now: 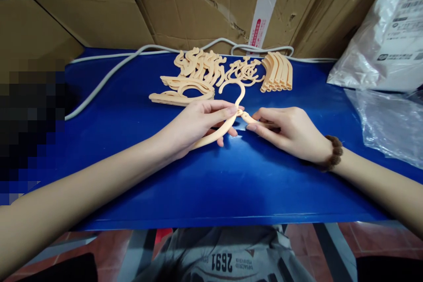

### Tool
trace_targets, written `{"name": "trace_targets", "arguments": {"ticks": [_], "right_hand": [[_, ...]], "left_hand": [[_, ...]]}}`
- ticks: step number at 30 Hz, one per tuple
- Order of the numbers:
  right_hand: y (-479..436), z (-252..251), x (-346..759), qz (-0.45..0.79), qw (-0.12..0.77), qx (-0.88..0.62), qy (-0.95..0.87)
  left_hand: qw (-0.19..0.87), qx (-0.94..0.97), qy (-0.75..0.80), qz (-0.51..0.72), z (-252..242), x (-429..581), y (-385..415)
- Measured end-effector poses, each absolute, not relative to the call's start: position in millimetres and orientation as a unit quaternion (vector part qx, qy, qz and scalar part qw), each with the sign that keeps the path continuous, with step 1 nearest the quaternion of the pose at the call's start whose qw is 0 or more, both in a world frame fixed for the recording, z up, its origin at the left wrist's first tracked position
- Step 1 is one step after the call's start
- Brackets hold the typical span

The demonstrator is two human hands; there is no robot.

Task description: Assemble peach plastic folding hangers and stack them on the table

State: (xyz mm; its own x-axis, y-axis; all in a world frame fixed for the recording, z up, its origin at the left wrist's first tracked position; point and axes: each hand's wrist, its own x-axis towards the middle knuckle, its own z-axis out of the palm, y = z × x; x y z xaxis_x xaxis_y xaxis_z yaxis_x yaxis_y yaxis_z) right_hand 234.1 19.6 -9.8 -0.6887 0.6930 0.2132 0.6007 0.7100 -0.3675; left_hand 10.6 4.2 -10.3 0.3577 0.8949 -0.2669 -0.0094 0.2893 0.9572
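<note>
My left hand [206, 125] pinches a cream plastic hanger arm [216, 134] near its upper end. A curved hanger hook [243, 92] rises from that same joint, above my fingertips. In my right hand [287, 132], closed between thumb and fingers, is a second hanger arm [247, 117]; its tip points left, close to the joint. Whether that tip touches the joint I cannot tell. Behind my hands lie loose hooks [244, 71], wavy hanger pieces [198, 65], a bundle of curved tubular arms [278, 70] and some flat stacked hanger parts [180, 98].
Everything lies on a blue table [211, 185]. A white cable [109, 77] runs along its back edge. Cardboard boxes [198, 9] stand behind it. At the right are a white plastic package [373, 48] and a clear plastic bag [386, 128].
</note>
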Motion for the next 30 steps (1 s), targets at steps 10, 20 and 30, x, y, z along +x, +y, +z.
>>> {"name": "trace_targets", "arguments": {"ticks": [10,20,30], "right_hand": [[21,-9,236,0.147,0.163,-0.339,-0.915],[19,-12,237,0.087,0.150,-0.346,-0.922],[17,-10,235,0.094,0.155,-0.322,-0.929]], "left_hand": [[0.700,0.464,0.433,0.327,-8,9,6],[0.718,0.471,0.428,0.282,-7,6,10],[0.709,0.483,0.424,0.292,-12,6,15]]}}
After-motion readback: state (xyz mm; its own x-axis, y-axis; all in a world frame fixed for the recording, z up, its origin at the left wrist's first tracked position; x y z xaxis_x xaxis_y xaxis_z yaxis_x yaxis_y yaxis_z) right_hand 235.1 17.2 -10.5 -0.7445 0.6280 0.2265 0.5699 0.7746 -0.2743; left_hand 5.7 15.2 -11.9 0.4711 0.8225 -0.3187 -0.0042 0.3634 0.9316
